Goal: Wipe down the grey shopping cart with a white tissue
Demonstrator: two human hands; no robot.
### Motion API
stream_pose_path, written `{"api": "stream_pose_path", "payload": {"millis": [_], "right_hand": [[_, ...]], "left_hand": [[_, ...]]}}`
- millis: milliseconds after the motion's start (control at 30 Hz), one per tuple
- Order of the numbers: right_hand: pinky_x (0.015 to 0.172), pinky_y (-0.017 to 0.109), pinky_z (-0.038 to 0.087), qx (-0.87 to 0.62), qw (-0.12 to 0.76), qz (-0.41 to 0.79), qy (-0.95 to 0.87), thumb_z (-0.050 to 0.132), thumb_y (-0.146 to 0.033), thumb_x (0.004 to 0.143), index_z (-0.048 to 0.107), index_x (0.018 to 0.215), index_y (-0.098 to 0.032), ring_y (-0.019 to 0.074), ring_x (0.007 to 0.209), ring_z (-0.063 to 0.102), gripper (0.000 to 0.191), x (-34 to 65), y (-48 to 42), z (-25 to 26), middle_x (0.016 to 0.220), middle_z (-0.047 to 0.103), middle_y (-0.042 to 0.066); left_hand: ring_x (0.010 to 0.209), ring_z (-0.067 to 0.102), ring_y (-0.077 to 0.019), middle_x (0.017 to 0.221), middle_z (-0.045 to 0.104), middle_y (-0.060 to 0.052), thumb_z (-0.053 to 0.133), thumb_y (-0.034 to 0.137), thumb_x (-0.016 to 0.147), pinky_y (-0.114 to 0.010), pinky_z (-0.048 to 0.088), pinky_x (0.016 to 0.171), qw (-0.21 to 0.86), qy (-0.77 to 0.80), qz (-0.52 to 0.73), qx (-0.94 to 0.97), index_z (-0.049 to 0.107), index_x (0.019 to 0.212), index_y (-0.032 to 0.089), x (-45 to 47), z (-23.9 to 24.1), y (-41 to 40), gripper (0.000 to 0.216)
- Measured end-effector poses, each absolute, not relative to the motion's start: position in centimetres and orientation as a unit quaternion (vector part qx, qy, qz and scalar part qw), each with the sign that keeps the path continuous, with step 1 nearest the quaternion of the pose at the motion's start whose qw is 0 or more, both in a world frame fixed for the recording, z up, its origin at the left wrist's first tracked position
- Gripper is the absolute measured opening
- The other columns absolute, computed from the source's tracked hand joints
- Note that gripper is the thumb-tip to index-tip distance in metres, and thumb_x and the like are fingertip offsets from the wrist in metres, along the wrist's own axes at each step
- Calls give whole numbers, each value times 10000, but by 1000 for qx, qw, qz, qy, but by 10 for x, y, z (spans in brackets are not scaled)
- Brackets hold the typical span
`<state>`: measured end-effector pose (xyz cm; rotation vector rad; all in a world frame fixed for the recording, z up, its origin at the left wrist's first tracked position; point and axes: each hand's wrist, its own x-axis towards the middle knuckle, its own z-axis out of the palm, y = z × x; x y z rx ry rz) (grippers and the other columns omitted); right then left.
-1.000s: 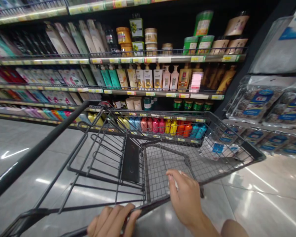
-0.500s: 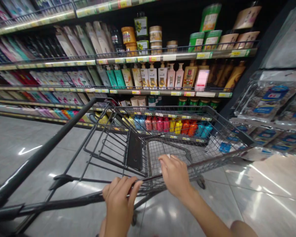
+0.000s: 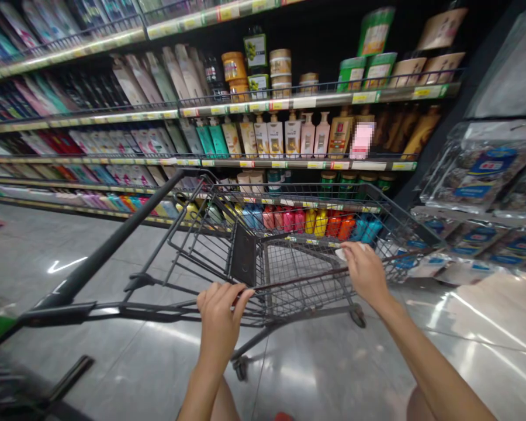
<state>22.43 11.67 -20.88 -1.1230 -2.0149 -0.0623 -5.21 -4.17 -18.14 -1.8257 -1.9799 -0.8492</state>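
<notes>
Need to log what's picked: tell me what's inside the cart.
Only bare mesh shows in the cart. The right hand at its rim covers most of a white thing; the black flap hides a corner.

Bright overhead light threw white glare streaks across the glossy grey tiled floor [image 3: 464, 327]. The long stocked product shelves [image 3: 114, 111] bowed and smeared toward the edges, while the centre stayed fairly sharp.

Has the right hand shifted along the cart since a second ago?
Yes. The right hand has slid along the cart rim, rightward away from the black panel and the left hand, toward the cart's front.
</notes>
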Motion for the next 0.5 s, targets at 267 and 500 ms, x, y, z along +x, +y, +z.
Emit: {"api": "stream_pose_path", "payload": {"millis": [267,500], "right_hand": [[742,362,405,-560,462,-26,-687,354,-296,887,607,892,-168,251,799,558,284,251,139,-217,840,665,118],[733,347,428,-531,517,120,-660,375,-344,874,570,930,-172,229,804,575,266,200,116,-207,870,653,101]], "left_hand": [[661,525,-149,605,618,5,502,424,882,-320,279,706,152,-692,-317,-630,682,779,212,-54,-180,-37,296],[636,533,-162,632,650,-6,563,459,812,-333,317,714,67,-742,-329,-581,696,723,223,-60,-166,-24,285]]}}
